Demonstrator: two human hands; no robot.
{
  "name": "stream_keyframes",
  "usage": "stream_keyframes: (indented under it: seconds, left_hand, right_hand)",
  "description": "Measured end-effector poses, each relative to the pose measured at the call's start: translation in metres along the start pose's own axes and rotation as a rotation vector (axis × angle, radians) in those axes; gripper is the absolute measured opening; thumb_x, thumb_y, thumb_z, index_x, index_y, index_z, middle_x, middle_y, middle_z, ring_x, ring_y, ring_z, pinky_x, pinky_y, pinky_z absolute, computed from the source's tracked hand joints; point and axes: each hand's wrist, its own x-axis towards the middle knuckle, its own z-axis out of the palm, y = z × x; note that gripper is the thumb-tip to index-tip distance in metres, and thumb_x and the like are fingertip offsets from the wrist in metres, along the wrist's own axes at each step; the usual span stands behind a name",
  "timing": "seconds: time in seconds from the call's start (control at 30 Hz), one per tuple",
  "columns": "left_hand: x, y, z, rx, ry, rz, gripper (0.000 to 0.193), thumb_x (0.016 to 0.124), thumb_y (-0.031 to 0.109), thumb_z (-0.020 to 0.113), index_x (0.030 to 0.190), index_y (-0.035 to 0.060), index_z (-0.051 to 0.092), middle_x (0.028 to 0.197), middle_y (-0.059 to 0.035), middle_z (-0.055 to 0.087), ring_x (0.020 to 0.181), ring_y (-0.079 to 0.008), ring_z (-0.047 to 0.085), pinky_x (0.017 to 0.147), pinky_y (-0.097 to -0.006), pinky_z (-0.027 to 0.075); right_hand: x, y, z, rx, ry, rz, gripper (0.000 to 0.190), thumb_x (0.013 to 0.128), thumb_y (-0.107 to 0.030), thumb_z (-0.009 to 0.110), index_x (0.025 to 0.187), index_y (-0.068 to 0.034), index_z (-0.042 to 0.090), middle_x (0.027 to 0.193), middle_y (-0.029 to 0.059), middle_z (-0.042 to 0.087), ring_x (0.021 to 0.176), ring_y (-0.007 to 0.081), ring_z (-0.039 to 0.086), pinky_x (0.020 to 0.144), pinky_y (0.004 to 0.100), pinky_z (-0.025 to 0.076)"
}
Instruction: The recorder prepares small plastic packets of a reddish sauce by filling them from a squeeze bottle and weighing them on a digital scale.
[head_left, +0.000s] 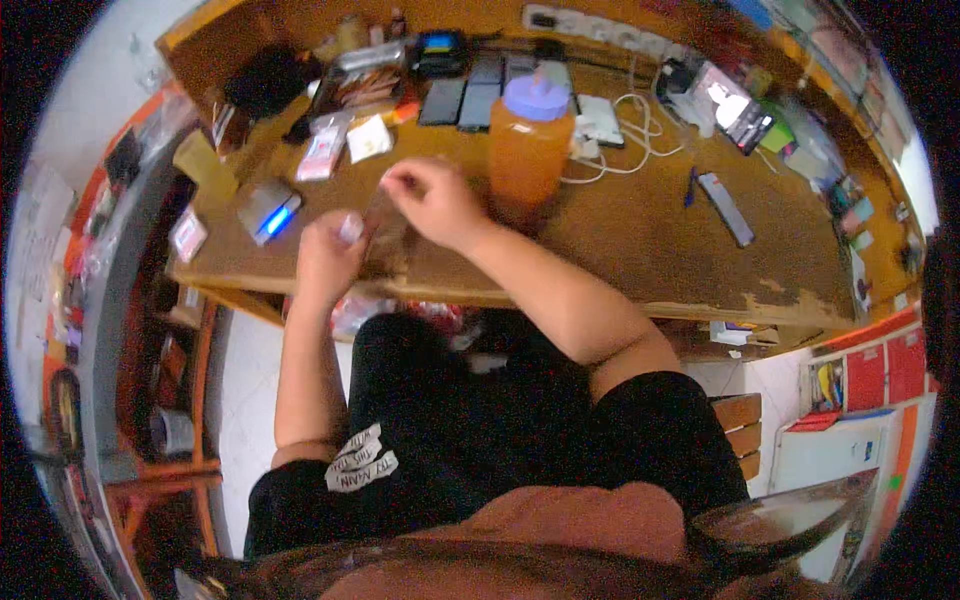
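Observation:
My left hand (326, 251) is curled in a fist above the desk's front edge. A small pale, shiny object (350, 226) shows at the top of that fist, too blurred to name. To its right, my right hand (439, 199) has thumb and forefinger pinched together. A whitish spot shows at those fingertips, but whether they hold something is unclear. Just right of that hand stands a large jar of orange contents with a lilac lid (536, 97). Left of my left hand lies a grey device (255, 206) with a glowing blue strip.
On the wooden desk (622, 217), several phones (442, 101) lie behind the jar. A white cable (645, 135) loops right of it, near a pen (691, 187) and a slim grey bar (726, 210). Small packets (322, 152) lie at left. A power strip (600, 30) lines the back.

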Motion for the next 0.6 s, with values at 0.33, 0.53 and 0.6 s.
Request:
stream_keyframes:
  seconds: [0.33,0.53,0.6]
  left_hand:
    - [-0.002,-0.020,-0.016,-0.019,-0.086,0.065,0.026,0.077,0.022,0.073,0.080,-0.0004,0.061,0.071,-0.0154,0.061,0.061,-0.0234,0.054,0.060,-0.0369,0.045]
    - [0.000,-0.002,-0.036,-0.284,-0.182,0.092,0.030,0.082,0.026,0.068,0.098,0.0012,0.063,0.086,-0.0116,0.066,0.075,-0.0156,0.058,0.070,-0.0332,0.047]
    - [0.002,-0.012,-0.031,-0.311,-0.385,0.187,0.031,0.084,0.029,0.066,0.097,0.0014,0.061,0.080,-0.0083,0.064,0.073,-0.0126,0.054,0.069,-0.0314,0.046]
  right_hand:
    - [-0.002,0.011,-0.006,-0.312,-0.092,-0.001,0.013,0.085,-0.014,0.063,0.080,-0.002,0.062,0.078,0.0090,0.066,0.071,0.0221,0.062,0.067,0.0325,0.044]
    - [-0.003,-0.010,-0.011,-0.097,-0.412,-0.202,0.014,0.085,-0.019,0.062,0.083,-0.005,0.062,0.088,0.0080,0.066,0.081,0.0233,0.062,0.076,0.0349,0.041]
    - [-0.003,-0.019,-0.013,-0.046,-0.580,-0.215,0.014,0.085,-0.022,0.063,0.086,-0.008,0.062,0.090,0.0068,0.065,0.085,0.0225,0.060,0.079,0.0353,0.035]
